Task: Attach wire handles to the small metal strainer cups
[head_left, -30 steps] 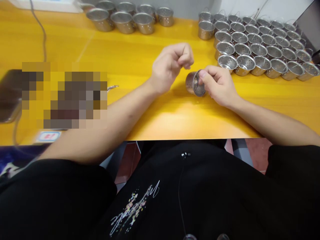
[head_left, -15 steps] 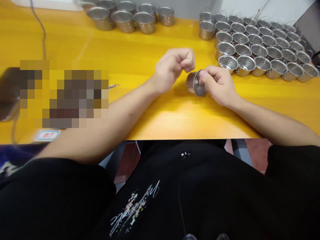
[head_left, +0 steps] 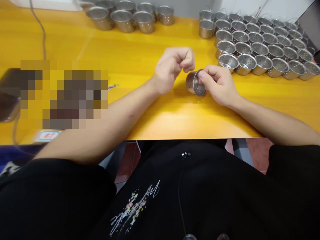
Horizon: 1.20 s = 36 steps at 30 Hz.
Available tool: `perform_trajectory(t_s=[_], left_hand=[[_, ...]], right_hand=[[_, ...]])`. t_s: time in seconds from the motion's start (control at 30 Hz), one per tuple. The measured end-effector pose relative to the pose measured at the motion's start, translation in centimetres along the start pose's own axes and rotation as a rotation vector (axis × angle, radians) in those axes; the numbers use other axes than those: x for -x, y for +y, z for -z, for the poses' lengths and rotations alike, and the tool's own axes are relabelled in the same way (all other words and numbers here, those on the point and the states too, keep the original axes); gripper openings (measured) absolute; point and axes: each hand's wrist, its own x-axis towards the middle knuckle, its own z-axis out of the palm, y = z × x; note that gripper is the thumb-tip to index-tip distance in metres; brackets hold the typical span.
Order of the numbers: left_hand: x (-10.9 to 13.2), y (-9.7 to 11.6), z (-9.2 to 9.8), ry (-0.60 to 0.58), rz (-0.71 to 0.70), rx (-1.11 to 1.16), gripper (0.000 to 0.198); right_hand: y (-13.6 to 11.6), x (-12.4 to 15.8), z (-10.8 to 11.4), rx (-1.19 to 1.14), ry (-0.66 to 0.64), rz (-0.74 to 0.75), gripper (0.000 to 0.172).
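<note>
A: Your right hand (head_left: 218, 85) has the cup (head_left: 191, 81), doesn't it?

B: Yes, you pinch it at the rim, your thumb at the mouth and your other fingers bent, partly out of sight.

A: And how does the cup sit?

B: It is in front of you, between your two hands, tipped on its side with its mouth turned toward your right hand and toward you. Small holes dot its wall. Whether it touches the table (head_left: 160, 128) or hangs just above, we cannot tell you.

A: Your left hand (head_left: 172, 66), then?

B: You have it just beyond the cup, to its left, fingers curled in toward the thumb. We cannot tell whether you pinch something thin there.

A: What stands around you?

B: Past your right hand, the standing cups (head_left: 262, 65) fill close rows, upright, with holes in their walls. Farther off to your left, the back cups (head_left: 123, 22) form a smaller upright group.

A: And at your far left?

B: A cable (head_left: 44, 40) runs across the table, a blurred dark object (head_left: 8, 96) lies there, and a small label (head_left: 48, 135) shows near your left forearm.
</note>
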Motion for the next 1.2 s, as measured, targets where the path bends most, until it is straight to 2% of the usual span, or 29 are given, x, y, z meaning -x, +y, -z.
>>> perform_trajectory(t_s=[0.17,0.33,0.4,0.5,0.6,0.7,0.83,0.93,1.1,1.2], left_hand=[[-0.1,-0.5,-0.3,-0.010,0.022,-0.025,0.062],[-0.3,-0.4,-0.5,-0.009,-0.057,0.031,0.062],[-0.4,-0.4,-0.6,-0.015,-0.083,0.034,0.065],[-0.5,0.0,-0.9,-0.065,-0.131,0.049,0.067],[-0.3,1.0,-1.4,-0.097,-0.110,0.052,0.054],[0.1,1.8,-1.7,-0.121,-0.094,0.076,0.048],[0.1,1.5,-1.7,-0.176,-0.122,0.095,0.053],[0.1,1.5,-1.8,-0.186,-0.114,0.098,0.053],[0.2,2.1,-2.0,-0.120,-0.117,0.112,0.050],[0.3,1.5,-1.9,-0.143,-0.114,0.080,0.046]], right_hand=[[-0.5,0.2,0.0,0.040,-0.002,0.007,0.065],[-1.2,0.7,0.2,0.144,0.003,0.099,0.057],[-1.1,0.9,0.4,0.223,-0.027,0.189,0.055],[-0.9,1.1,0.4,0.348,-0.049,0.418,0.053],[-1.1,1.4,0.2,0.420,-0.036,0.656,0.050],[-1.4,1.6,0.1,0.521,-0.055,0.757,0.050],[-1.3,1.8,0.3,0.665,-0.104,0.791,0.050],[-0.9,1.9,0.6,0.738,-0.161,0.759,0.049],[-0.7,2.0,0.7,0.715,-0.194,0.734,0.046],[-0.8,2.1,0.7,0.708,-0.206,0.720,0.048]])
